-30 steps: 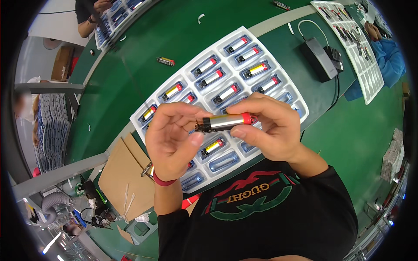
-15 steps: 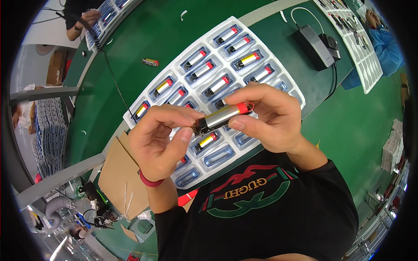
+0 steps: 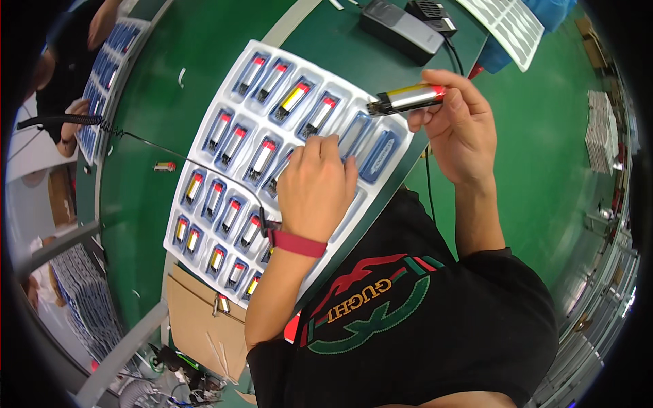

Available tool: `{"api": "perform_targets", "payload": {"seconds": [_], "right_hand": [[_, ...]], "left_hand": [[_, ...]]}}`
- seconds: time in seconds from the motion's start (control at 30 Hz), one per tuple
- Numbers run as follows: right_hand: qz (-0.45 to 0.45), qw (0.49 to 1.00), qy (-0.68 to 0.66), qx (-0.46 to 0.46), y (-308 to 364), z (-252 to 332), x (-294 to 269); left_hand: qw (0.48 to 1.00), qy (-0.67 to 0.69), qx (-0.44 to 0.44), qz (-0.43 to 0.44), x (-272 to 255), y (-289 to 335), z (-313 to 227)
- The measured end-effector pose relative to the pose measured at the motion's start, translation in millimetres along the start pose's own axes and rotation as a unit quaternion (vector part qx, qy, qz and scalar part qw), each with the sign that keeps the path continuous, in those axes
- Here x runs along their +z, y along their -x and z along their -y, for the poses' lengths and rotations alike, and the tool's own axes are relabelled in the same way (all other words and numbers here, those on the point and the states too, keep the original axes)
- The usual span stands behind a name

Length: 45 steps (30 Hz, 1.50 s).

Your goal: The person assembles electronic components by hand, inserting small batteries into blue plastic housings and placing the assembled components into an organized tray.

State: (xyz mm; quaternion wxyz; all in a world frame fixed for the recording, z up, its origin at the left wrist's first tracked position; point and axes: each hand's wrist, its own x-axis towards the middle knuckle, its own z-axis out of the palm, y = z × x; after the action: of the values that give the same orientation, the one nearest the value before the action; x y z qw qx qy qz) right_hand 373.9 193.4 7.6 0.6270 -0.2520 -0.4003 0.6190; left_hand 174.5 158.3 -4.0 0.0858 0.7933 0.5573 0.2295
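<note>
My right hand (image 3: pixel 462 129) holds a cylindrical battery (image 3: pixel 410 98) by its red end, above the tray's right corner. The battery has a silver and yellow body, and its black end with small parts points left. My left hand (image 3: pixel 314 180) rests over the white moulded tray (image 3: pixel 262 56), palm down, fingers bent into its pockets; the fingertips are hidden. A red strap (image 3: pixel 297 243) with a black cord circles my left wrist. Similar batteries (image 3: pixel 294 100) fill most of the tray's blue pockets. Near my right hand, a blue pocket (image 3: pixel 379 156) holds no battery.
A black power adapter (image 3: pixel 401 30) sits behind the tray. One loose battery (image 3: pixel 164 166) lies on the green table at left. Brown cardboard (image 3: pixel 201 326) is beside the tray's near left corner. A co-worker's hand (image 3: pixel 77 112) is by another tray at far left.
My left hand has left the battery and come down onto the tray. My right hand has carried the battery to the right and farther away. The view has turned.
</note>
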Motion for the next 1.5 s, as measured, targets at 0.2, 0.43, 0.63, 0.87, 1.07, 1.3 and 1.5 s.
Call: {"api": "perform_targets", "payload": {"seconds": [0.2, 0.43, 0.63, 0.87, 1.07, 1.3, 1.5], "right_hand": [[-0.052, 0.997, 0.047, 0.037, 2.3, 0.8, -2.9], [-0.039, 0.998, -0.004, 0.042, -2.9, 10.1, 1.8], [0.039, 0.991, 0.004, 0.128, -4.3, -14.7, 34.2], [0.169, 0.947, 0.003, 0.272, 2.4, -25.7, 86.7], [0.143, 0.964, 0.115, 0.195, 6.4, -18.4, 116.0], [0.26, 0.938, 0.17, 0.152, 16.7, -24.4, 125.3], [0.275, 0.91, 0.231, 0.207, 14.3, -20.8, 135.2]], "left_hand": [[0.991, -0.097, 0.006, 0.097, 18.5, -27.9, -4.9], [0.873, 0.443, -0.204, 0.033, -45.8, 1.7, 7.0], [0.628, 0.75, -0.136, -0.156, -65.9, 73.8, 46.4], [0.597, 0.717, -0.243, -0.266, -81.9, 99.0, 18.4], [0.703, 0.598, -0.22, -0.316, -85.4, 112.3, 14.8], [0.75, 0.552, -0.227, -0.286, -75.7, 116.9, 19.5], [0.73, 0.573, -0.235, -0.29, -78.5, 114.6, 15.2]]}}
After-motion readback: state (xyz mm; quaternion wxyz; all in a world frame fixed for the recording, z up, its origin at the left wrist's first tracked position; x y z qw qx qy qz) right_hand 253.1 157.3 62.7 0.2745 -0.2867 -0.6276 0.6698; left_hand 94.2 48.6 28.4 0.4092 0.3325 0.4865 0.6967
